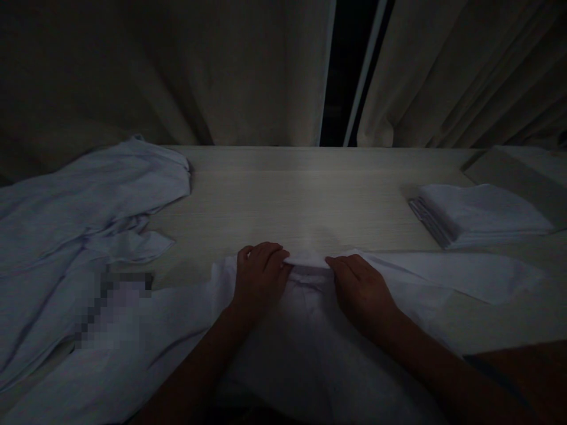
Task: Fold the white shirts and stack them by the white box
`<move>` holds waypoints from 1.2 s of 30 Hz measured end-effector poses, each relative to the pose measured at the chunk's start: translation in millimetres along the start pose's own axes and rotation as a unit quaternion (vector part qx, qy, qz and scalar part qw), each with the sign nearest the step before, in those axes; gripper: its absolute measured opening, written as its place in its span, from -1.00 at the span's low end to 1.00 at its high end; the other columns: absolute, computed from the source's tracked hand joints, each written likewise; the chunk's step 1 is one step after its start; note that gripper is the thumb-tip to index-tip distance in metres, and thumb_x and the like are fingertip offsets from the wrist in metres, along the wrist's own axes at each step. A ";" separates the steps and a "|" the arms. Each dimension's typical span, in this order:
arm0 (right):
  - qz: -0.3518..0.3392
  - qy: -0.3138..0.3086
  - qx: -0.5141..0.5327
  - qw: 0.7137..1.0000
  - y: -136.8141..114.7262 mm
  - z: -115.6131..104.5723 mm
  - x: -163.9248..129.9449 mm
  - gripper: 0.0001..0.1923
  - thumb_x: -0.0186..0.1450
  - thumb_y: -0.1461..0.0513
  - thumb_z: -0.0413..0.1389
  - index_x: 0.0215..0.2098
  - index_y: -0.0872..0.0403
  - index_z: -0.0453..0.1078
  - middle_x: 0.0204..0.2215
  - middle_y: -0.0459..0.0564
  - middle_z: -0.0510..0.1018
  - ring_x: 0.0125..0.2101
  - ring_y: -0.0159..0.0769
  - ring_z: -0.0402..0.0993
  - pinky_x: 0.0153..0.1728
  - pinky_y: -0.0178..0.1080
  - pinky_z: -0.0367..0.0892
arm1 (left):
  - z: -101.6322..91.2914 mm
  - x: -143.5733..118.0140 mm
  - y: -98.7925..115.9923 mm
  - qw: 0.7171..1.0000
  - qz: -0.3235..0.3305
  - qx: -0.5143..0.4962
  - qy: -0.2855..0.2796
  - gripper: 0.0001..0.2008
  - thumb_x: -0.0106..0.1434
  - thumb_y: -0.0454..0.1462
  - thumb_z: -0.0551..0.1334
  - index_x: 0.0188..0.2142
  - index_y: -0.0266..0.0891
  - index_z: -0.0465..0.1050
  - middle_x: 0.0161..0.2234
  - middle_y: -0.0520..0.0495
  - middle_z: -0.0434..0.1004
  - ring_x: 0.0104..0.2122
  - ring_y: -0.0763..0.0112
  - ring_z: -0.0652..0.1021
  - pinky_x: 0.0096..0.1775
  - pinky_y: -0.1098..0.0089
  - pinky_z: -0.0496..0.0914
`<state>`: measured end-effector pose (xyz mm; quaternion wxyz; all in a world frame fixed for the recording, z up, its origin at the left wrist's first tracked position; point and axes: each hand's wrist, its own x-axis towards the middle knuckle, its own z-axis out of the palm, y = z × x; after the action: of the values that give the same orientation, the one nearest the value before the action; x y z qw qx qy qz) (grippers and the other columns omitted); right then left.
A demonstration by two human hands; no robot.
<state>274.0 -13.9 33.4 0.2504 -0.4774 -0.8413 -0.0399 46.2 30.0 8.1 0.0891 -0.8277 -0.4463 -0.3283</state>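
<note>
Where hands (310, 283) pinch — shirt collar (308, 258).

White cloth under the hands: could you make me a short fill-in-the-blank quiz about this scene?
1. Both hands, left hand and right hand, pinch the far edge of a ____ cloth.
2. The neat folded stack lies to the person's ____.
3. The crumpled pile lies to the person's ____.
4. Behind the table hang ____.

Missing words: white; right; left; curtains

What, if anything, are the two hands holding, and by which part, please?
Both the left hand and the right hand pinch the far folded edge of the white cloth spread on the table.
</note>
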 end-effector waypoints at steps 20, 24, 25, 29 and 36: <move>0.181 0.035 0.066 0.981 42.0 -6.3 16.2 -0.72 0.33 0.11 0.10 -0.48 0.07 0.29 -0.54 -0.08 0.42 -0.51 -0.37 0.32 -0.46 -0.31 0.16 | -6.4 4.1 -41.7 0.941 -0.265 -0.155 -0.143 -0.73 0.25 -0.08 0.13 -0.21 -0.13 0.50 -0.20 -0.05 0.59 -0.19 0.27 0.55 -0.10 0.25 0.40; 0.203 0.070 0.190 0.958 41.6 -7.2 19.8 -0.74 0.38 0.05 0.04 -0.20 0.06 0.41 -0.36 -0.04 0.54 -0.39 -0.33 0.46 -0.37 -0.30 0.31 | -6.3 5.1 -42.8 0.959 -0.279 -0.028 -0.038 -0.70 0.23 -0.11 0.13 -0.14 -0.19 0.45 -0.18 -0.11 0.55 -0.17 0.25 0.52 -0.09 0.24 0.37; 0.199 0.065 0.215 0.954 44.8 -6.3 19.3 -0.70 0.41 0.05 -0.02 -0.07 0.05 0.39 -0.24 0.00 0.56 -0.30 -0.31 0.49 -0.29 -0.27 0.35 | -4.8 4.5 -45.8 0.961 -0.274 0.010 -0.045 -0.64 0.22 -0.08 0.13 -0.07 -0.22 0.42 -0.14 -0.16 0.53 -0.12 0.19 0.50 -0.06 0.19 0.35; 0.180 -0.029 0.138 0.973 74.4 6.3 7.0 -0.61 0.43 0.10 -0.10 0.11 0.08 0.32 0.01 0.14 0.48 0.00 -0.15 0.41 0.02 -0.09 0.29 | -0.8 -2.1 -70.1 0.930 -0.269 0.116 -0.222 -0.43 0.20 0.07 0.10 0.04 -0.26 0.38 0.02 -0.32 0.43 0.01 -0.06 0.43 -0.02 -0.03 0.29; 0.224 -0.195 -0.073 0.952 114.0 15.3 -14.4 -0.63 0.31 0.08 0.07 0.00 0.09 0.39 -0.09 0.21 0.51 -0.12 -0.07 0.43 -0.16 -0.13 0.28 | -19.9 -24.8 -113.4 0.870 -0.316 0.093 -0.367 -0.44 0.14 0.14 0.09 -0.08 -0.20 0.47 -0.08 -0.26 0.54 -0.10 0.02 0.51 -0.10 0.10 0.35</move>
<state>368.0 41.1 -6.2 0.0487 -0.6688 -0.7401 0.0498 -63.1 70.8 -8.6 -0.1127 -0.6911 -0.7132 0.0318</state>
